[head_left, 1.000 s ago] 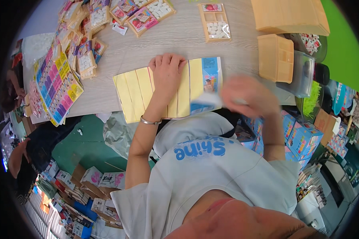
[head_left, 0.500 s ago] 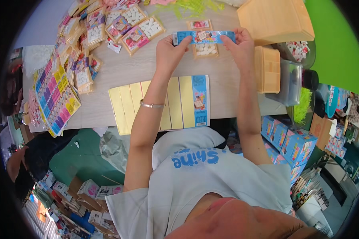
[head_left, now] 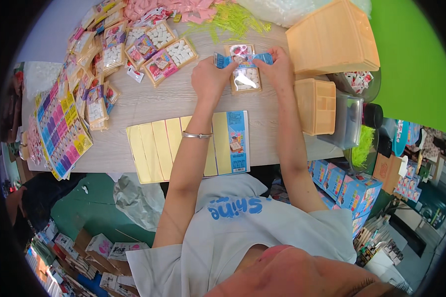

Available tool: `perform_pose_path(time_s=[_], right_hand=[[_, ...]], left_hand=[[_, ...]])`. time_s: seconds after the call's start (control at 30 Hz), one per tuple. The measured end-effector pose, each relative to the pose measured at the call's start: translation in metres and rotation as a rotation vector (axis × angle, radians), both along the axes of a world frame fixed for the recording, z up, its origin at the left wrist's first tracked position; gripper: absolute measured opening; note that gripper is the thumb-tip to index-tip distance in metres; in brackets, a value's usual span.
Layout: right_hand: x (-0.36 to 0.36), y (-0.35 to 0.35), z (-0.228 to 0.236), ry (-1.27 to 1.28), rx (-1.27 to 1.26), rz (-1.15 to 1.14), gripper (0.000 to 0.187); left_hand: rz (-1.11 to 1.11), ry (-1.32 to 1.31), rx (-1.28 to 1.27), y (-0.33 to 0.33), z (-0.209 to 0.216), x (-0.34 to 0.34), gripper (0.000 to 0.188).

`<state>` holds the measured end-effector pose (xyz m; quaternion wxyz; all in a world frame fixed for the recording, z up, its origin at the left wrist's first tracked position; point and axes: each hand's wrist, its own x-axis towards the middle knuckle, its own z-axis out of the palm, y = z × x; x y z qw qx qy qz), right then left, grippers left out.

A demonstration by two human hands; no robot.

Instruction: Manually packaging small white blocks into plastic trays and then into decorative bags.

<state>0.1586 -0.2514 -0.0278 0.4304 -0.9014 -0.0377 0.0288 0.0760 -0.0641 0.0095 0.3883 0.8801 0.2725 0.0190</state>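
In front of me a small tan tray (head_left: 246, 81) lies on the table, with white pieces under a clear shiny cover and a strawberry-printed piece at its far end. Across its middle runs a blue printed label strip (head_left: 222, 60), its two ends sticking out past the tray's sides. My left hand (head_left: 210, 76) is closed on the strip's left part, thumb over the tray. My right hand (head_left: 278, 72) pinches the right part the same way. Nearer to me lies a label sheet (head_left: 173, 148), mostly bare yellow backing with one blue label (head_left: 238, 143) at its right side.
Filled, labelled trays (head_left: 179, 52) pile up at the left, beside colourful sticker sheets (head_left: 64, 131). Large tan tray stacks (head_left: 334, 39) and a smaller stack (head_left: 314, 106) stand right, near a clear bin (head_left: 349, 121). Green strips (head_left: 233, 22) lie at the back; blue boxes (head_left: 344, 190) sit below the table edge.
Both hands have brought the blue label strip down onto the tray's middle. The strip was held straight and flat before; its ends now angle up. The whole view has shifted slightly.
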Motion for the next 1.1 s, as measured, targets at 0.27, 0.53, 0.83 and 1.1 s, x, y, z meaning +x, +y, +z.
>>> perform_pose_path(time_s=[0.27,0.53,0.83,1.1], right_hand=[[-0.004,-0.003,-0.002,-0.103,-0.021,-0.068,0.047],[-0.022,0.003,0.021,-0.059,0.075,-0.101,0.048],[-0.047,-0.014,0.021,0.159,0.817,-0.140,0.022],[-0.092,-0.007,0.064,0.585,1.261,0.080,0.027]], left_hand=[[0.093,-0.119,-0.086,-0.030,-0.001,0.002,0.042],[0.194,-0.153,-0.109,-0.035,-0.011,-0.004,0.045],[0.193,-0.401,-1.269,-0.023,-0.022,-0.030,0.022],[0.108,-0.373,-1.688,-0.025,0.012,-0.086,0.027]])
